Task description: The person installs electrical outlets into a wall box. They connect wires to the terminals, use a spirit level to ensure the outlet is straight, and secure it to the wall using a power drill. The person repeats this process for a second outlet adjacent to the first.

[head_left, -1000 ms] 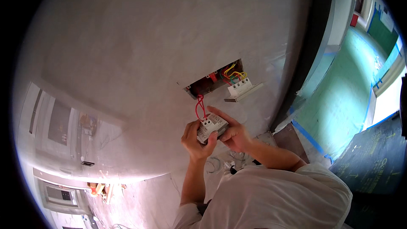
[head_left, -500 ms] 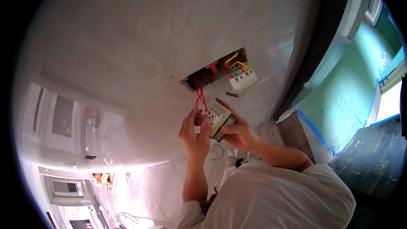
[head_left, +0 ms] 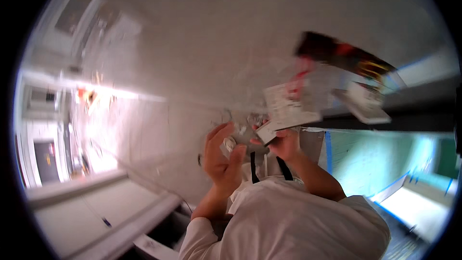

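Right hand (head_left: 285, 145) held a white module (head_left: 279, 103) on looped red wires (head_left: 302, 74); left hand (head_left: 219, 159) stood open.
Nearest the body, the left hand's thumb and fingers were spread, with nothing clearly in its grasp, while the right hand was curled round the module's lower end. The module sat in front of the wall (head_left: 216, 33), below its dark opening (head_left: 314, 43); blur hid its terminals and whether the wires were firmly seated. Careful work, I judged, meant supporting the module's weight so the short wires took no pull, steadying it with the free hand, and checking each wire with a light tug. Beyond, a second white module (head_left: 365, 96) hung by yellow wires (head_left: 373, 70), best left unknocked.
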